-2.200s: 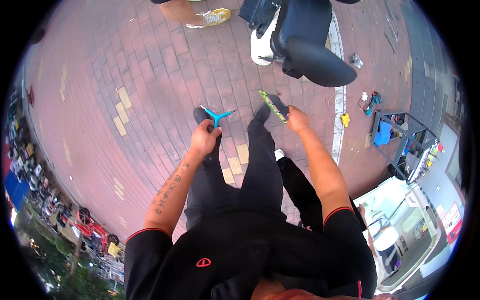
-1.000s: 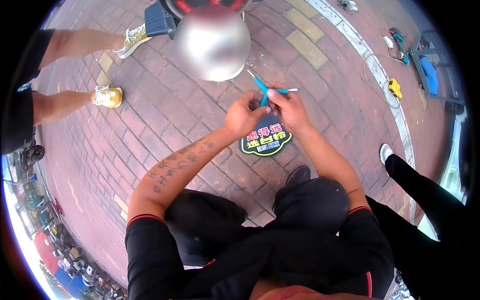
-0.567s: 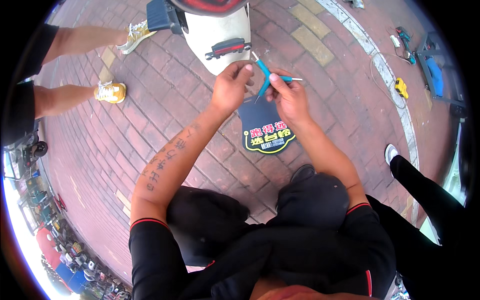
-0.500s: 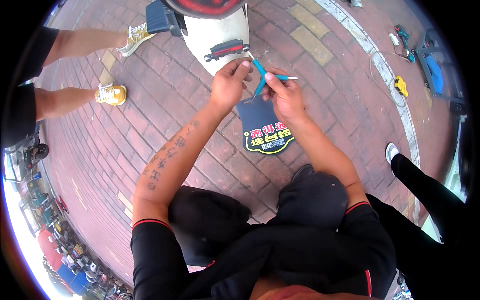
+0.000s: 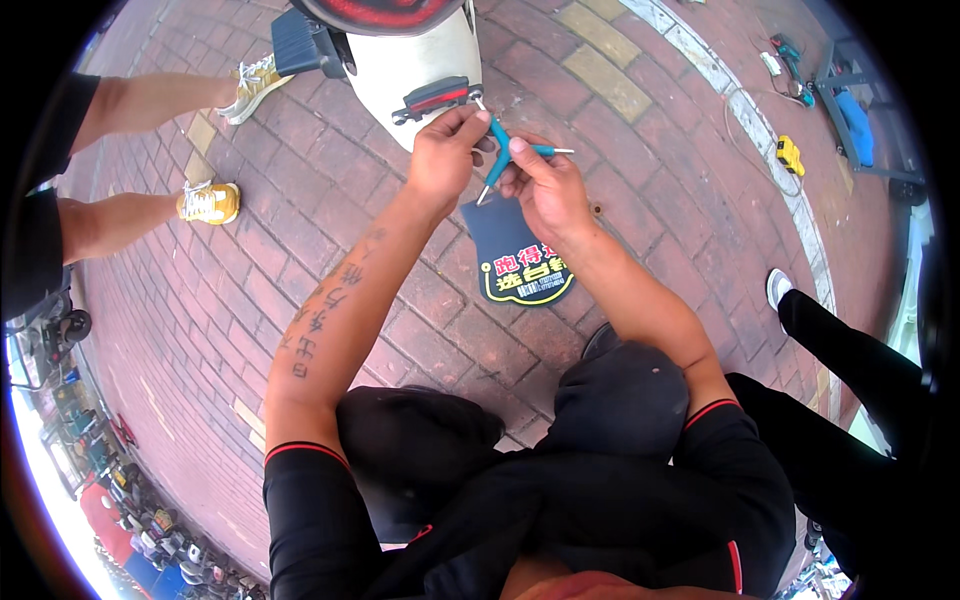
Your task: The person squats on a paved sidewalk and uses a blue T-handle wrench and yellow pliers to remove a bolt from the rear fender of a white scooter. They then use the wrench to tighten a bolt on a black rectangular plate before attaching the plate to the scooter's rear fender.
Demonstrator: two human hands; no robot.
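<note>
A teal-handled Y-shaped three-way wrench (image 5: 502, 154) is at the bolt on the right end of a red reflector (image 5: 440, 97) in a dark holder. That reflector sits low on the white rear fender (image 5: 400, 60) of a scooter. My right hand (image 5: 548, 190) is closed round the wrench near its hub, thumb on top. Beside the bolt, my left hand (image 5: 445, 155) pinches at the wrench's upper shaft with closed fingers; its exact contact is partly hidden. Below my hands, a dark mud flap (image 5: 520, 250) with red and yellow print lies on the bricks.
Someone in yellow shoes (image 5: 210, 203) stands at the left; another person's dark-trousered leg (image 5: 850, 335) is at the right. A yellow tape measure (image 5: 790, 156), a teal power tool (image 5: 788, 58) and a metal frame (image 5: 850, 125) are at the far right. A black pedal-like part (image 5: 300, 45) juts out left of the fender.
The scooter, flap and hands appear shifted slightly left in the picture. The wrench has turned a little, its lower arm now pointing further left. Both hands keep their hold.
</note>
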